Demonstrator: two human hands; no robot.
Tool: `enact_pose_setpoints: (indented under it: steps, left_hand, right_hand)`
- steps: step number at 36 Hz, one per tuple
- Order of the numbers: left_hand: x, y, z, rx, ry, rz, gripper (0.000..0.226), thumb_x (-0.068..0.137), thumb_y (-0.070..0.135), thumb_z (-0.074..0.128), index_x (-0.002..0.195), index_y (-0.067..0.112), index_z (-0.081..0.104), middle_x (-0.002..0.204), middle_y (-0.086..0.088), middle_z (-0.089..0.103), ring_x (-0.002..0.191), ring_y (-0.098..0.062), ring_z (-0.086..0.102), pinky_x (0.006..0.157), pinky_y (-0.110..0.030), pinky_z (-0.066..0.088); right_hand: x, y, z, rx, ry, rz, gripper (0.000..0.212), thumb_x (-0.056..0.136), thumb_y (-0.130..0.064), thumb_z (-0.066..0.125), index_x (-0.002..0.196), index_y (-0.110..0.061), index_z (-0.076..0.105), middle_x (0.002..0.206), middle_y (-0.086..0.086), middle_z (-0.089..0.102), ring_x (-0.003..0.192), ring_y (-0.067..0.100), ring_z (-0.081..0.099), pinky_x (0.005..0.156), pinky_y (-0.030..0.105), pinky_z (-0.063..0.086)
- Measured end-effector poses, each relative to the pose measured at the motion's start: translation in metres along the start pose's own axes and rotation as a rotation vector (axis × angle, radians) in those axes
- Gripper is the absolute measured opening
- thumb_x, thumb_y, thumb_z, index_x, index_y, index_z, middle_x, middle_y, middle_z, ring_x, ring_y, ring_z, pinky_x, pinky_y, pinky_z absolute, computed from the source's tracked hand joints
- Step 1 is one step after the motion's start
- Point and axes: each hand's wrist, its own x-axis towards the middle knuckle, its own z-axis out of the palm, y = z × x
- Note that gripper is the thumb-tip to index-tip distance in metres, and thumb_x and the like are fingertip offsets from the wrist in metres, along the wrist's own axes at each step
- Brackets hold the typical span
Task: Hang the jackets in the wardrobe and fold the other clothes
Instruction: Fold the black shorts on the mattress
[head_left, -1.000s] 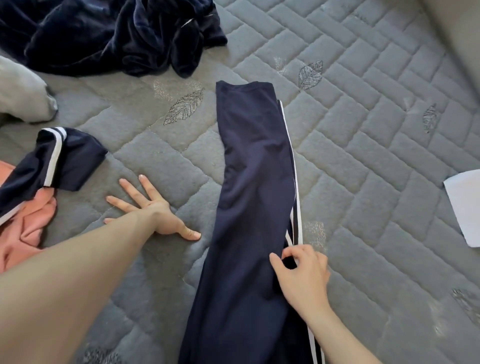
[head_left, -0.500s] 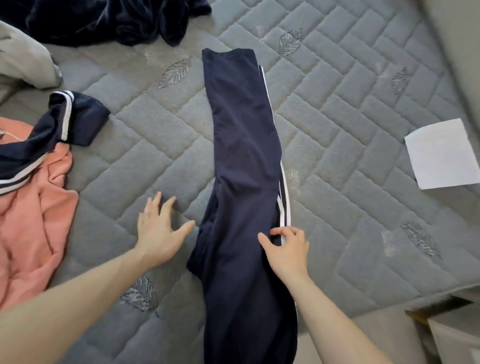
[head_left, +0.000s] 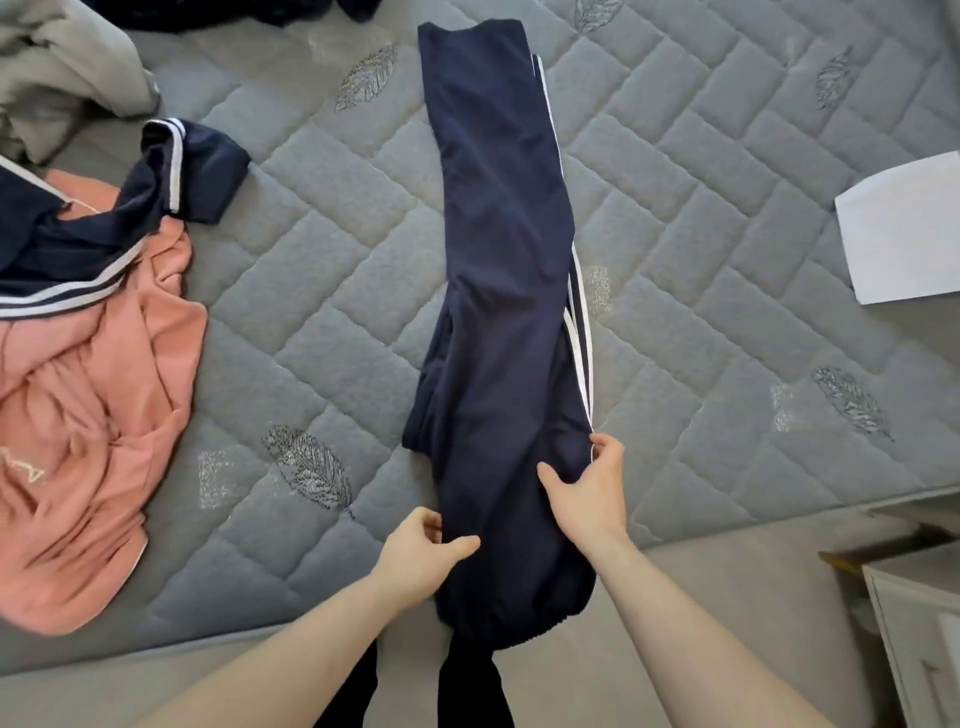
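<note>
Quilted grey mattress (head_left: 332, 322) carries navy trousers (head_left: 498, 260) lengthwise; left hand (head_left: 415, 556) and right hand (head_left: 592, 493) each pinch the trousers' near end; paper (head_left: 904, 228) lies right of them.

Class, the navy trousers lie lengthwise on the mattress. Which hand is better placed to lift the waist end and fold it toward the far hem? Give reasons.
Probably the left hand: it pinches the navy trousers nearer the waist end. The right hand holds the striped side edge further up.
</note>
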Motion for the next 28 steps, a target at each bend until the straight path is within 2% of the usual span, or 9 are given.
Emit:
enact_pose_setpoints:
  steps: [4, 6, 10, 14, 17, 20, 23, 26, 28]
  left_hand:
    - [-0.012, -0.013, 0.011, 0.081, -0.043, -0.001, 0.049, 0.075, 0.042, 0.084, 0.11, 0.027, 0.055, 0.106, 0.014, 0.066, 0.097, -0.005, 0.064, 0.086, -0.026, 0.05]
    - [-0.016, -0.019, 0.016, 0.075, -0.064, 0.002, 0.047, 0.075, 0.039, 0.084, 0.111, 0.026, 0.056, 0.108, 0.016, 0.067, 0.1, -0.006, 0.065, 0.086, -0.025, 0.05]
    - [-0.021, -0.034, 0.026, 0.037, -0.087, 0.036, 0.036, 0.077, 0.031, 0.084, 0.109, 0.02, 0.071, 0.104, 0.01, 0.076, 0.096, -0.008, 0.071, 0.09, -0.029, 0.056]
    - [-0.026, -0.052, 0.04, -0.031, -0.046, 0.096, 0.016, 0.085, 0.025, 0.077, 0.099, 0.017, 0.076, 0.106, -0.005, 0.074, 0.097, -0.018, 0.072, 0.094, -0.042, 0.056]
    - [-0.036, -0.058, 0.047, -0.165, -0.048, 0.05, 0.02, 0.098, 0.021, 0.064, 0.117, 0.025, 0.069, 0.113, 0.006, 0.074, 0.109, -0.012, 0.068, 0.1, -0.034, 0.052]
    - [-0.05, -0.062, 0.051, -0.25, -0.051, -0.017, 0.019, 0.104, 0.023, 0.055, 0.116, 0.033, 0.063, 0.111, 0.017, 0.071, 0.106, 0.001, 0.063, 0.088, -0.021, 0.047]
    - [-0.063, -0.067, 0.051, -0.268, -0.002, -0.075, 0.014, 0.105, 0.029, 0.053, 0.115, 0.032, 0.062, 0.108, 0.016, 0.07, 0.098, 0.004, 0.062, 0.078, -0.017, 0.046]
    - [-0.078, -0.075, 0.052, -0.324, 0.02, -0.1, 0.019, 0.104, 0.032, 0.055, 0.119, 0.023, 0.063, 0.113, 0.009, 0.072, 0.105, -0.008, 0.067, 0.092, -0.028, 0.051]
    - [-0.089, -0.082, 0.054, -0.422, -0.004, -0.128, 0.023, 0.101, 0.035, 0.061, 0.121, 0.022, 0.063, 0.115, 0.005, 0.074, 0.107, -0.014, 0.07, 0.095, -0.035, 0.054]
  right_hand:
    - [-0.02, 0.025, 0.002, 0.087, 0.063, 0.16, 0.066, 0.081, -0.035, 0.08, 0.129, -0.017, 0.037, 0.119, -0.005, 0.057, 0.11, 0.023, 0.06, 0.091, 0.038, 0.049]
    - [-0.03, 0.042, 0.001, 0.096, 0.029, 0.212, 0.059, 0.08, -0.04, 0.08, 0.122, -0.02, 0.045, 0.116, -0.004, 0.06, 0.11, 0.023, 0.059, 0.095, 0.04, 0.049]
    - [-0.048, 0.07, -0.009, 0.146, -0.113, 0.295, 0.041, 0.082, -0.043, 0.079, 0.105, -0.024, 0.052, 0.106, -0.008, 0.065, 0.095, 0.012, 0.064, 0.081, 0.033, 0.051]
    - [-0.057, 0.093, -0.016, 0.222, -0.294, 0.331, 0.029, 0.089, -0.028, 0.076, 0.115, -0.022, 0.065, 0.11, -0.006, 0.073, 0.101, 0.014, 0.069, 0.093, 0.038, 0.056]
    - [-0.065, 0.102, -0.02, 0.252, -0.345, 0.34, 0.03, 0.094, -0.023, 0.07, 0.123, -0.022, 0.064, 0.113, -0.007, 0.073, 0.106, 0.014, 0.069, 0.095, 0.036, 0.055]
    - [-0.074, 0.102, -0.021, 0.298, -0.365, 0.36, 0.021, 0.096, -0.028, 0.067, 0.117, -0.03, 0.065, 0.108, -0.014, 0.075, 0.104, 0.011, 0.069, 0.089, 0.031, 0.055]
    - [-0.089, 0.101, -0.021, 0.324, -0.362, 0.401, 0.016, 0.094, -0.037, 0.07, 0.108, -0.032, 0.066, 0.098, -0.018, 0.076, 0.097, 0.006, 0.07, 0.075, 0.022, 0.055]
    - [-0.106, 0.108, -0.022, 0.322, -0.413, 0.443, 0.028, 0.091, -0.04, 0.074, 0.115, -0.026, 0.068, 0.104, -0.009, 0.078, 0.1, 0.014, 0.074, 0.088, 0.036, 0.06]
    - [-0.119, 0.112, -0.023, 0.342, -0.452, 0.496, 0.031, 0.09, -0.035, 0.076, 0.116, -0.02, 0.069, 0.102, -0.003, 0.079, 0.094, 0.019, 0.076, 0.08, 0.039, 0.062]
